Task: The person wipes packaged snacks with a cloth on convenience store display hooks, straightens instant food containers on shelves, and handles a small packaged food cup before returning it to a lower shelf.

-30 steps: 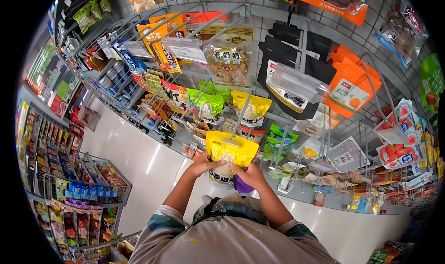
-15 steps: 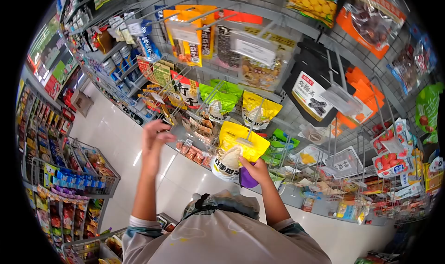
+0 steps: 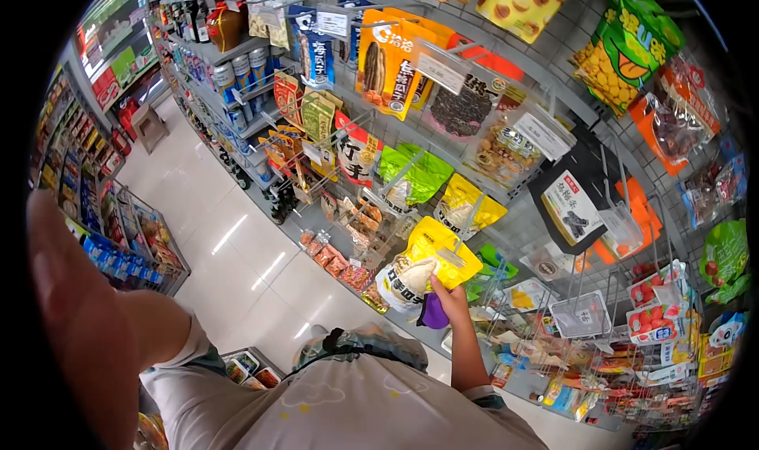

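Note:
A yellow and white snack bag (image 3: pixel 411 274) with dark Chinese lettering hangs at the front of a hook, low on the rack. My right hand (image 3: pixel 451 301) grips its lower right edge, thumb across the front. Just below the bag, beside that hand, shows a purple piece (image 3: pixel 433 312); whether it belongs to the bag I cannot tell. Another yellow bag (image 3: pixel 468 207) hangs behind, and a green one (image 3: pixel 415 172) to its left. My left hand (image 3: pixel 87 308) is raised very close to the camera at the left edge, blurred and cut off, its fingers mostly hidden.
Wire racks with hooks curve across the view, holding orange seed bags (image 3: pixel 391 67) and a black bag (image 3: pixel 571 201). Small packs (image 3: pixel 336 260) lie on the bottom shelf. A tiled aisle (image 3: pixel 237 229) runs left, past a stool (image 3: pixel 148 126) and another stocked shelf (image 3: pixel 146 229).
My left hand has moved from in front of the lower shelf up and left, close to the camera. My right hand stays on the yellow bag. The view has turned slightly left.

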Motion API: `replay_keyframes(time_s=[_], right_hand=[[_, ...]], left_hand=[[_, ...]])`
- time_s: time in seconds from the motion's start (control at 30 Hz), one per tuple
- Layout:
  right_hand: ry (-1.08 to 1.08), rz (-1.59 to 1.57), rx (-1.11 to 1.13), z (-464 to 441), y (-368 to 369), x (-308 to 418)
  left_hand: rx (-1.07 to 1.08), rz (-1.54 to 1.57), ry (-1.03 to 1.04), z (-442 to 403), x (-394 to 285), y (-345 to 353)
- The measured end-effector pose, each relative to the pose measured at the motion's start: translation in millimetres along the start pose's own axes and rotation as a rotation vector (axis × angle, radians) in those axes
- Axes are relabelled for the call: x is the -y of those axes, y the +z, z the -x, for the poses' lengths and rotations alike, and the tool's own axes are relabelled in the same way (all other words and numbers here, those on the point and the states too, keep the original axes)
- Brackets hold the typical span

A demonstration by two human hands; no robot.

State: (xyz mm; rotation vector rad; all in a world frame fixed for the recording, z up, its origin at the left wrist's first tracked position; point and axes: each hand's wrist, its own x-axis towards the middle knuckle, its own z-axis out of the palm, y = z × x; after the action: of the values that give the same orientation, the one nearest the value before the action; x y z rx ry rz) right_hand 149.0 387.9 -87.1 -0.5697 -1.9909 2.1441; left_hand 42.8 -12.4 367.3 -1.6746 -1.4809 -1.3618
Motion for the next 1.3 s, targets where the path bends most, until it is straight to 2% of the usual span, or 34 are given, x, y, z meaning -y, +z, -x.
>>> replay_keyframes(time_s=[0.2, 0.3, 0.47, 0.5, 0.57, 0.8, 0.87, 0.9, 1.0, 1.03, 1.2, 1.3], right_hand=[[-0.069, 0.181, -0.042, -20, 9, 0], [-0.107, 0.283, -0.173, -29, 0, -15], [-0.011, 0.347, -0.145, -39, -7, -21], [-0.015, 0.351, -0.114, -40, -7, -25], [-0.13, 0.252, -0.198, -46, -4, -36], [-0.064, 0.272, -0.226, -39, 2, -38], [-0.176, 0.222, -0.247, -39, 4, -46], [-0.093, 0.336, -0.241, -34, -2, -47], [-0.021, 0.505, -0.398, -6, 8, -66], [-0.005, 0.528, -0.384, 6, 12, -70], [-0.031, 0.572, -0.434, 53, 24, -92], [-0.022, 0.529, -0.392, 65, 28, -100]], left_hand=[[-0.016, -0.045, 0.05, 8, -12, -11], [-0.049, -0.08, 0.054, 18, -21, -21], [-0.12, -0.174, 0.036, 38, -49, -48], [-0.135, -0.194, 0.038, 43, -53, -52], [-0.16, -0.222, 0.045, 50, -60, -59], [-0.191, -0.238, 0.057, 65, -48, -67], [-0.192, -0.232, 0.06, 67, -42, -67], [-0.189, -0.223, 0.06, 68, -37, -67], [-0.173, -0.209, 0.062, 70, -27, -67], [-0.172, -0.208, 0.062, 71, -27, -68], [-0.241, -0.235, 0.13, 70, -42, -90], [-0.281, -0.234, 0.187, 65, -54, -107]])
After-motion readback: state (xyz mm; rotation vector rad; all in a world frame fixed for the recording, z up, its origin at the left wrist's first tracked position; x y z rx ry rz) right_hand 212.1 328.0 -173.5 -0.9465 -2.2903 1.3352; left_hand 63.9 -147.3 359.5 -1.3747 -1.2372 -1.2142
